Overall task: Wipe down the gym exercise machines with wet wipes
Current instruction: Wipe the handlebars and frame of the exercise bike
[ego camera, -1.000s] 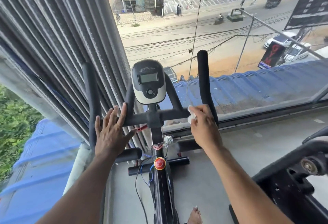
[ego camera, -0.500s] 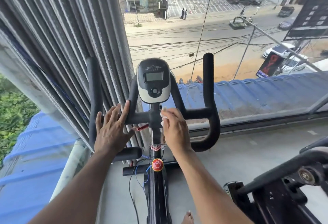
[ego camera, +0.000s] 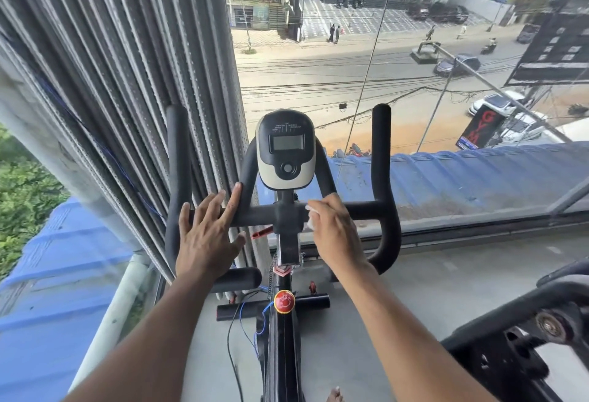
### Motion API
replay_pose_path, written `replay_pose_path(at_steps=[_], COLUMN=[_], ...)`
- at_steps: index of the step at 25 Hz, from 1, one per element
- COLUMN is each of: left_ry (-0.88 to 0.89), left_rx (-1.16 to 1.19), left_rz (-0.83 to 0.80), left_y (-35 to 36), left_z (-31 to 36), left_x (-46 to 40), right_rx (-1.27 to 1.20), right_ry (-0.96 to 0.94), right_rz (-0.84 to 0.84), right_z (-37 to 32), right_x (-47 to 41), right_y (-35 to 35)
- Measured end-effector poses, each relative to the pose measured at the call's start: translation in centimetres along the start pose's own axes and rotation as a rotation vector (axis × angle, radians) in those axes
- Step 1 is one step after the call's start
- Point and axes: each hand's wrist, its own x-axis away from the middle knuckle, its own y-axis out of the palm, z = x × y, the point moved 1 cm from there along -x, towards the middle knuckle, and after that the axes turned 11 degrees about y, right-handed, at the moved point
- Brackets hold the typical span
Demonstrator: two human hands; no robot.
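Since a second ago your right hand [ego camera: 334, 232] has slid the wipe [ego camera: 309, 218] inward along the handlebar [ego camera: 363, 210], from the right bend to just beside the stem. Its fingers curl round the crumpled white wipe, pressing it onto the black bar. Your left hand [ego camera: 207, 236] lies flat, fingers straight, on the left side, likely to steady the bike.

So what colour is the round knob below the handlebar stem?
Red knob, clearest in the head view.
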Motion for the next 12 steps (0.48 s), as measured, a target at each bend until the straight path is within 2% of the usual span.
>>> replay_pose_path(at_steps=[3, 9, 12], left_ry=[0.009, 0.010, 0.011], left_rx=[-0.010, -0.017, -0.019], left_rz=[0.005, 0.012, 0.016], left_y=[0.1, 0.1, 0.1], left_z=[-0.1, -0.2, 0.0], left_x=[0.0, 0.1, -0.1], right_rx=[0.054, -0.024, -0.062], right_ry=[0.009, -0.021, 0.031], right_rz=[0.031, 0.024, 0.021], right_z=[1.8, -2.6, 0.1], right_x=[0.2, 0.1, 0.5], right_y=[-1.2, 1.7, -0.5])
